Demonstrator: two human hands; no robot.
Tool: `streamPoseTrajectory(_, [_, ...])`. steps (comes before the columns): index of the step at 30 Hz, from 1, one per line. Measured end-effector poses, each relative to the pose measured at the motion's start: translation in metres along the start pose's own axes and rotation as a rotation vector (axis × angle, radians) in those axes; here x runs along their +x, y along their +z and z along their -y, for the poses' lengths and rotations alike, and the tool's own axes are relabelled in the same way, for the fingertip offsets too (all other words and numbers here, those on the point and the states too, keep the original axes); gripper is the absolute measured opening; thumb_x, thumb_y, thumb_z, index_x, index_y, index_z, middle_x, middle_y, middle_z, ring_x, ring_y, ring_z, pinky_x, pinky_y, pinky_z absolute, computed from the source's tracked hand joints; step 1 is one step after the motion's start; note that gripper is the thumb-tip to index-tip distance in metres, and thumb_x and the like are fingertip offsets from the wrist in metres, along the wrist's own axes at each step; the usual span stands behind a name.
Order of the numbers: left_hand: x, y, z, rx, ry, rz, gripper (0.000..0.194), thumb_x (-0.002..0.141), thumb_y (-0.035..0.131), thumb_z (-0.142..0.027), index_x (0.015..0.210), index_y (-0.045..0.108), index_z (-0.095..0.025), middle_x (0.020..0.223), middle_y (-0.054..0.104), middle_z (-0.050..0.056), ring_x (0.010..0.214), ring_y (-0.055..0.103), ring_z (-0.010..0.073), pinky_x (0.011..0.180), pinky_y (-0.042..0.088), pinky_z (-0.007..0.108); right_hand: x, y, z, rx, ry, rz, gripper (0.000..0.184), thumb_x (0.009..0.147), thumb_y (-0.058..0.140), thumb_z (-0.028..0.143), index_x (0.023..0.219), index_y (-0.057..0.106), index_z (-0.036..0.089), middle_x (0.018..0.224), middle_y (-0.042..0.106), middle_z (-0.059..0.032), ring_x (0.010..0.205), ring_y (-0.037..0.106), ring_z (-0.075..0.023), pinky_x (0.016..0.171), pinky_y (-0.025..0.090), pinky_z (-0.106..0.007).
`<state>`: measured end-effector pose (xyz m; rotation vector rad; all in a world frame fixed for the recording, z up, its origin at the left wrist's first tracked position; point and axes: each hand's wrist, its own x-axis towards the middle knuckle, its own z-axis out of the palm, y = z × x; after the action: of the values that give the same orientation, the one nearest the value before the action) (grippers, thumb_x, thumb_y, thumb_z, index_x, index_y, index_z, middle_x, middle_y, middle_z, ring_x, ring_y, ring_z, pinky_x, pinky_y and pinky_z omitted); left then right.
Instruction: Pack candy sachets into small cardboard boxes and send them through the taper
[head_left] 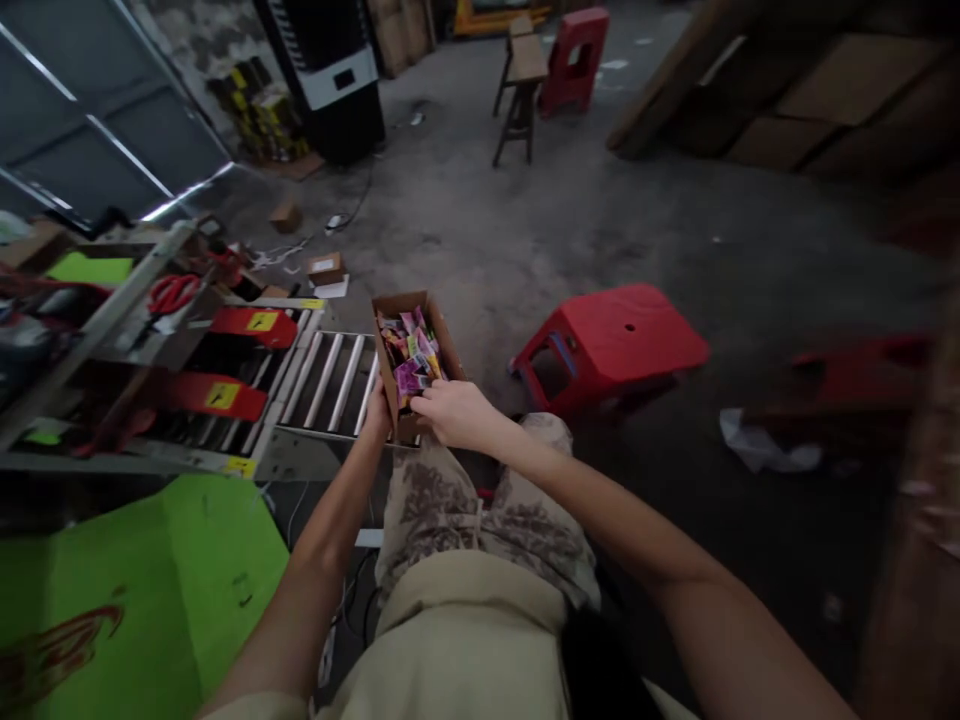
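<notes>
An open cardboard box [454, 350] full of small, bright packets [411, 350] in pink, purple and yellow is in front of my legs, by the end of a roller conveyor [330, 380]. My left hand [380, 412] grips the box's left wall near its close corner; most of its fingers are hidden. My right hand [454, 412] reaches over the near right corner, its fingers bent together at the packets. Whatever lies between those fingertips is too small to make out.
A taping machine with red guides [225, 395] is joined to the conveyor at left, above a green sheet [150, 580]. To the right stands a red stool [622, 340]. Farther off are a wooden bench [526, 60], another red stool [576, 60], a black cooler [330, 90] and stacked cartons [855, 80].
</notes>
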<state>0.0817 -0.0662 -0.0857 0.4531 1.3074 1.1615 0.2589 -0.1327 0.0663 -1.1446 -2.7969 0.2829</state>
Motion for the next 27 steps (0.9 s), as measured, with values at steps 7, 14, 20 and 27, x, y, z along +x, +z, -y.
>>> streamPoseTrajectory(7, [0.024, -0.089, -0.079, 0.077, 0.49, -0.298, 0.038, 0.096, 0.045, -0.047, 0.12, 0.058, -0.021, 0.133, 0.06, 0.008, 0.126, 0.055, 0.0192, 0.095, 0.051, 0.029, 0.086, 0.048, 0.003, 0.124, -0.197, -0.082, 0.042, 0.096, 0.054, 0.054, 0.094, 0.07, 0.014, 0.091, 0.069, -0.0109, 0.094, 0.061, -0.0234, 0.096, 0.041, -0.038])
streamPoseTrajectory(14, [0.053, -0.101, -0.118, 0.32, 0.776, -0.065, 0.041, 0.087, 0.059, -0.054, 0.103, 0.067, -0.016, 0.104, 0.07, 0.008, 0.104, 0.065, 0.0215, 0.093, 0.052, 0.033, 0.109, 0.054, 0.036, 0.165, 0.181, -0.322, 0.053, 0.096, 0.05, 0.031, 0.141, 0.049, 0.004, 0.152, 0.037, -0.0246, 0.142, 0.032, -0.0365, 0.118, 0.022, -0.053])
streamPoseTrajectory(20, [0.043, -0.112, -0.113, 0.393, 0.787, -0.02, 0.043, 0.086, 0.063, -0.049, 0.116, 0.067, -0.019, 0.089, 0.067, 0.004, 0.077, 0.065, 0.0157, 0.076, 0.053, 0.028, 0.154, 0.076, 0.041, 0.2, 0.251, -0.029, 0.059, 0.093, 0.056, 0.031, 0.137, 0.051, -0.007, 0.154, 0.032, -0.0285, 0.149, 0.022, -0.0378, 0.125, 0.006, -0.052])
streamPoseTrajectory(27, [0.031, -0.122, -0.131, 0.484, 0.719, 0.125, 0.034, 0.082, 0.067, -0.04, 0.106, 0.073, -0.017, 0.091, 0.072, 0.006, 0.089, 0.067, 0.0207, 0.088, 0.052, 0.035, 0.151, 0.104, 0.027, 0.282, 0.171, -0.071, 0.053, 0.092, 0.055, 0.022, 0.139, 0.051, -0.002, 0.159, 0.021, -0.0271, 0.151, 0.017, -0.0361, 0.125, 0.015, -0.05])
